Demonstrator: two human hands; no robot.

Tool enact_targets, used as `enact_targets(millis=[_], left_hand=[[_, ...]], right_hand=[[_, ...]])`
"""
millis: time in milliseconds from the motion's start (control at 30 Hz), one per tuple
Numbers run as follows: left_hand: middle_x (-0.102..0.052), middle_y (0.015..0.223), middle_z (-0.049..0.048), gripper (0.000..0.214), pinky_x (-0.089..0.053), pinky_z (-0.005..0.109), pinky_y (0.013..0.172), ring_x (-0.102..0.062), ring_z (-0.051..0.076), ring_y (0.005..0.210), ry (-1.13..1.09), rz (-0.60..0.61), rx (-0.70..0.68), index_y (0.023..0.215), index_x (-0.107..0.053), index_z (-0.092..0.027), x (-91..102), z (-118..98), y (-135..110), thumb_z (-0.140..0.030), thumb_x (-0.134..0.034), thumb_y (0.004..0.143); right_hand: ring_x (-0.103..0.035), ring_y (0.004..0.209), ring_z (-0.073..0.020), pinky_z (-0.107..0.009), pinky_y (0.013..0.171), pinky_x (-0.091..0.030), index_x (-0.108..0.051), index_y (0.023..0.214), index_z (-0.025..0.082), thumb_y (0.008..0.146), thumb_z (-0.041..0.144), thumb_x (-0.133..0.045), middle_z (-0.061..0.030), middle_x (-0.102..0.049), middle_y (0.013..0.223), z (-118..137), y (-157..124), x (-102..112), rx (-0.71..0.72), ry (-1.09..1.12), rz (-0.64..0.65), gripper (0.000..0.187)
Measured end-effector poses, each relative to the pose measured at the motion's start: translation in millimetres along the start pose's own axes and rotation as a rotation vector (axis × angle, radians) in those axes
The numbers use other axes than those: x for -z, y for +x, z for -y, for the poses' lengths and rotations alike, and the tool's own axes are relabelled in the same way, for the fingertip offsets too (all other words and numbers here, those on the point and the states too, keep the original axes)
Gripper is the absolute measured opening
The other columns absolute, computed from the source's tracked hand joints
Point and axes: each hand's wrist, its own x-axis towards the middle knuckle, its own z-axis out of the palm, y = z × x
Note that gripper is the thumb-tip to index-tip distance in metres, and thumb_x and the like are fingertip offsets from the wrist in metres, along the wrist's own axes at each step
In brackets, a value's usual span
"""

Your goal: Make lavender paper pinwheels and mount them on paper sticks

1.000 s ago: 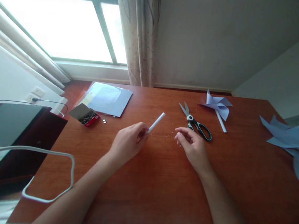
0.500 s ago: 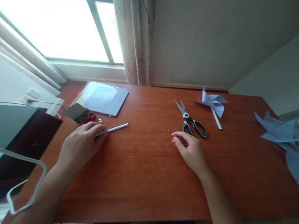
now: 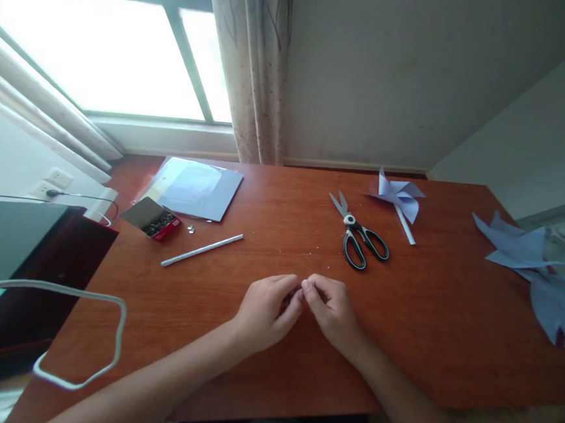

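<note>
My left hand [image 3: 269, 307] and my right hand [image 3: 332, 310] meet fingertip to fingertip over the table's near middle. Both are closed in a pinch; whatever is between the fingers is too small or hidden to name. A white paper stick [image 3: 202, 250] lies on the wood to the left. Beyond my right hand are scissors [image 3: 354, 229] with black handles, blades parted and pointing away. Farther right lies a paper pinwheel [image 3: 400, 195] on a white stick. Tiny white scraps [image 3: 307, 254] are scattered past my fingertips.
At the back left lie a plastic sleeve with pale paper sheets [image 3: 201, 189], a small red and black box [image 3: 161, 223] and small shiny metal pieces [image 3: 191, 229]. Folded paper shapes [image 3: 524, 243] are at the right. A white cable [image 3: 120, 329] loops over the left edge near a dark screen [image 3: 6, 242].
My left hand has left the paper stick on the table and moved right, to meet my right hand. My right hand has come slightly toward me, away from the scissors.
</note>
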Motion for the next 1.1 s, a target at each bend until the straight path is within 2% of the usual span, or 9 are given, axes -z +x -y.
enact_targets(millis=[100, 267, 500, 567, 633, 700, 767, 900, 1100], left_hand=[[-0.044, 0.067, -0.0039, 0.024, -0.03, 0.026, 0.058, -0.04, 0.012, 0.059, -0.032, 0.006, -0.037, 0.074, -0.036, -0.022, -0.1, 6, -2, -0.023, -0.045, 0.097], [-0.045, 0.068, -0.0038, 0.024, -0.031, 0.025, 0.059, -0.04, 0.011, 0.06, -0.07, 0.034, -0.013, 0.074, -0.038, -0.021, 5.2, 7, -1, -0.022, -0.045, 0.097], [-0.059, 0.072, -0.0016, 0.018, -0.038, 0.025, 0.061, -0.052, 0.013, 0.063, 0.053, 0.045, -0.008, 0.081, -0.051, -0.021, 9.0, 6, 1, -0.023, -0.046, 0.097], [-0.068, 0.085, 0.0013, 0.012, -0.043, 0.027, 0.067, -0.062, 0.015, 0.073, 0.231, -0.012, 0.012, 0.096, -0.059, -0.021, 20.6, 7, 3, -0.022, -0.047, 0.096], [-0.071, 0.105, 0.0069, 0.023, -0.046, 0.032, 0.076, -0.066, 0.022, 0.092, 0.544, -0.119, 0.062, 0.114, -0.06, -0.021, 40.6, 9, 8, -0.023, -0.045, 0.097], [-0.07, 0.111, 0.0107, 0.025, -0.046, 0.037, 0.078, -0.066, 0.029, 0.101, 0.815, -0.207, 0.167, 0.115, -0.061, -0.02, 65.4, 14, 15, -0.027, -0.044, 0.098], [-0.07, 0.108, 0.0133, 0.025, -0.046, 0.04, 0.073, -0.066, 0.034, 0.099, 0.983, -0.203, 0.274, 0.11, -0.063, -0.019, 89.0, 22, 24, -0.03, -0.045, 0.096], [-0.07, 0.107, 0.015, 0.025, -0.046, 0.039, 0.069, -0.067, 0.036, 0.095, 1.124, -0.129, 0.343, 0.106, -0.063, -0.017, 117.2, 39, 41, -0.032, -0.047, 0.094], [-0.071, 0.103, 0.0203, 0.031, -0.046, 0.041, 0.072, -0.068, 0.038, 0.093, 1.118, -0.06, 0.382, 0.107, -0.064, -0.015, 122.4, 49, 60, -0.037, -0.049, 0.092]], right_hand=[[-0.045, 0.056, -0.0111, -0.025, 0.055, -0.032, -0.047, 0.063, 0.02, 0.098, 0.028, -0.049, 0.0037, -0.047, 0.059, -2, 0, -1, 0.041, -0.054, -0.008, 0.036], [-0.045, 0.055, -0.0112, -0.025, 0.055, -0.032, -0.043, 0.063, 0.021, 0.098, 0.027, -0.047, 0.0037, -0.046, 0.059, -2, 4, -1, 0.079, -0.137, -0.009, 0.036], [-0.047, 0.057, -0.0121, -0.026, 0.057, -0.033, -0.044, 0.065, 0.021, 0.099, 0.027, -0.047, 0.0027, -0.049, 0.061, -4, 7, 1, 0.134, -0.211, -0.009, 0.034], [-0.047, 0.058, -0.0129, -0.027, 0.058, -0.033, -0.043, 0.064, 0.021, 0.098, 0.026, -0.048, 0.0021, -0.049, 0.062, -6, 8, 2, 0.152, -0.244, -0.009, 0.034], [-0.047, 0.059, -0.0135, -0.029, 0.06, -0.032, -0.044, 0.064, 0.021, 0.098, 0.026, -0.049, 0.0016, -0.05, 0.063, -8, 9, 3, 0.169, -0.275, -0.009, 0.034], [-0.049, 0.061, -0.014, -0.029, 0.062, -0.033, -0.045, 0.065, 0.021, 0.098, 0.026, -0.049, 0.001, -0.051, 0.064, -9, 9, 4, 0.185, -0.298, -0.005, 0.034], [-0.051, 0.062, -0.0143, -0.029, 0.064, -0.034, -0.046, 0.066, 0.022, 0.098, 0.025, -0.049, 0.0006, -0.053, 0.065, -10, 10, 4, 0.202, -0.317, 0.002, 0.032], [-0.052, 0.064, -0.0147, -0.029, 0.065, -0.036, -0.049, 0.067, 0.022, 0.097, 0.025, -0.049, 0.0001, -0.056, 0.067, -10, 9, 4, 0.227, -0.35, 0.018, 0.031], [-0.054, 0.065, -0.0149, -0.029, 0.065, -0.038, -0.052, 0.068, 0.022, 0.099, 0.027, -0.048, -0.0003, -0.059, 0.068, -10, 9, 5, 0.233, -0.388, 0.011, 0.032]])
